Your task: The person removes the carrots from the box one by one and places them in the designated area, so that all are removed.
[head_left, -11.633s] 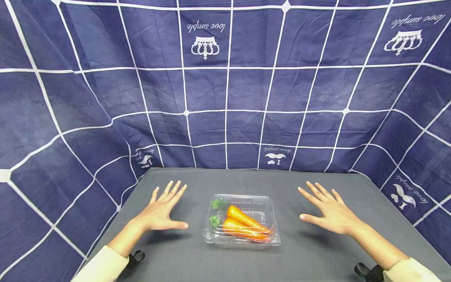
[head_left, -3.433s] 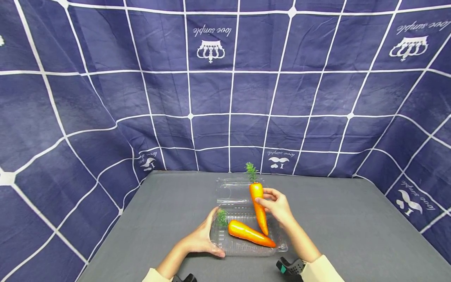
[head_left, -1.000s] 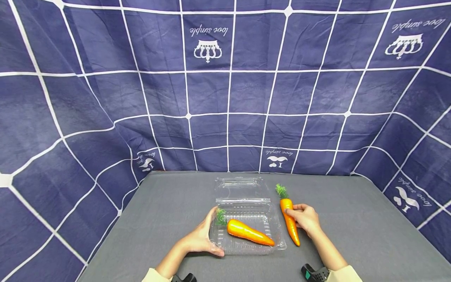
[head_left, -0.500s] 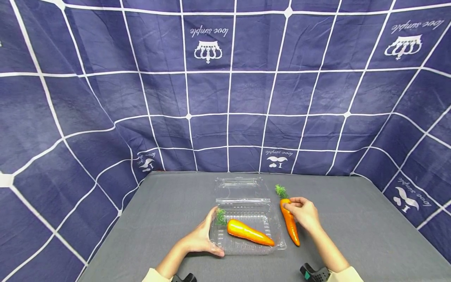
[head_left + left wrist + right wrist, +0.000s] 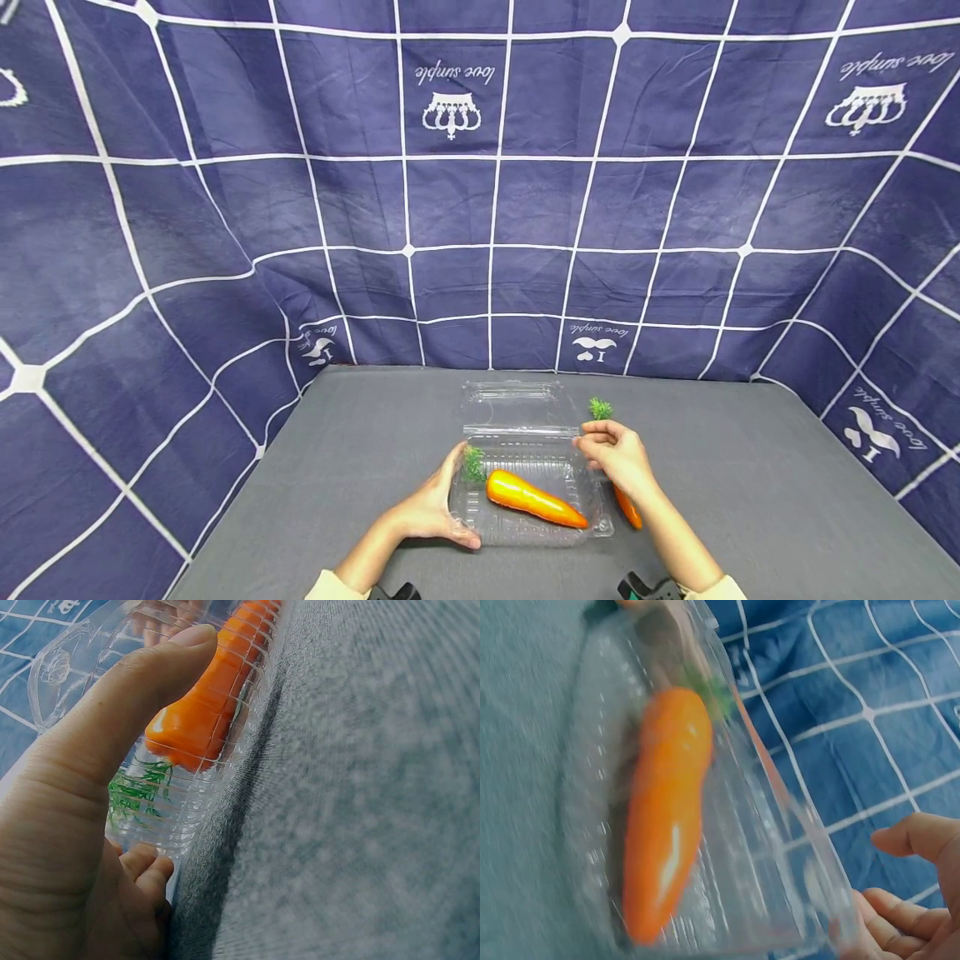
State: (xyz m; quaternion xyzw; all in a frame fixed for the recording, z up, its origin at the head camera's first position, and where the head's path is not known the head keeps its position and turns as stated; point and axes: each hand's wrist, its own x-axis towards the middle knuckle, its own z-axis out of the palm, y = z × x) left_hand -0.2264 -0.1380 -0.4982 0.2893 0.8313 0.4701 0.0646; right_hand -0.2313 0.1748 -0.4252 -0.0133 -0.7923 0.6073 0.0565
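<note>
A clear plastic clamshell container (image 5: 551,467) lies with its lid (image 5: 517,408) folded back. Inside it is an orange carrot (image 5: 534,500) with a green tuft at its left end. My left hand (image 5: 431,510) grips the container's left side, thumb at the front corner and fingers behind, as the left wrist view also shows. Over the container's right back corner hovers my right hand (image 5: 618,457), holding nothing; in the right wrist view its thumb (image 5: 907,834) stands apart from the fingers. A second carrot (image 5: 628,510) lies right of the container, its middle hidden by that hand.
The grey tabletop (image 5: 750,467) extends to both sides of the container. A blue cloth (image 5: 540,200) with white grid lines hangs behind it and along the sides. A dark band (image 5: 648,587) sits at each wrist.
Since the first frame the container was opened. My right hand lifted one carrot out, laid it to the right, let go and moved left over the container's edge. My left hand kept its grip.
</note>
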